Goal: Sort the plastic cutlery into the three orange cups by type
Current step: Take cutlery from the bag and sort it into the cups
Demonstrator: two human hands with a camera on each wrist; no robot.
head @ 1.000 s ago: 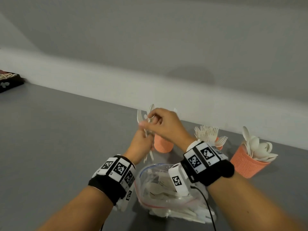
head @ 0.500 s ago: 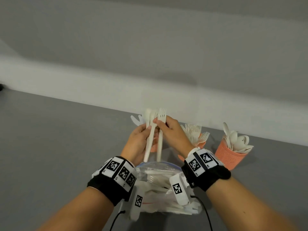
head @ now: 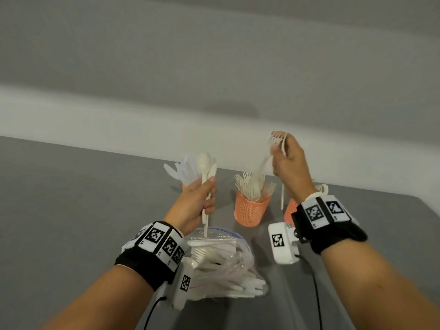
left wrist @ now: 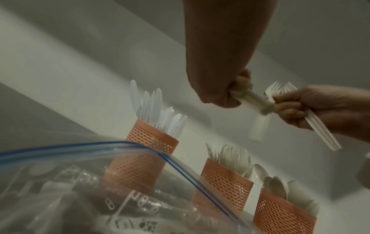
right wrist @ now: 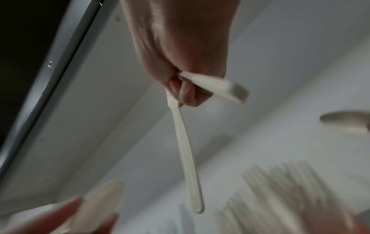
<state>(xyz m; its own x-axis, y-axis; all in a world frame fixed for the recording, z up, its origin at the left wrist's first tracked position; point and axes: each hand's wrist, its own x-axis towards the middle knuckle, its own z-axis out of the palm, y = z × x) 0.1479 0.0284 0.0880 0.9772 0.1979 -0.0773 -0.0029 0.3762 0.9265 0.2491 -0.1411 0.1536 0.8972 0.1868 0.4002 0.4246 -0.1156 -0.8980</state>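
My left hand (head: pixel 209 194) grips a white plastic spoon (head: pixel 204 163) upright by its handle, in front of the orange cup of knives (head: pixel 183 186). My right hand (head: pixel 277 158) is raised to the right and pinches a couple of white forks (head: pixel 278 139), tines up, above the gap between the cup of forks (head: pixel 250 210) and the cup of spoons (head: pixel 290 208). My right wrist mostly hides the spoon cup. In the left wrist view all three cups stand in a row: knives (left wrist: pixel 152 139), forks (left wrist: pixel 226 180), spoons (left wrist: pixel 284 212). A fork handle (right wrist: pixel 186 158) hangs below my right hand.
An open clear zip bag (head: pixel 226 263) with several more white cutlery pieces lies on the grey table (head: pixel 71 210) right before me, between my wrists. A pale wall runs just behind the cups. The table edge shows at the right.
My hands were together over the bag, sharing the pieces. They have parted: the right hand carried the forks up and to the right, while the left keeps the spoon.
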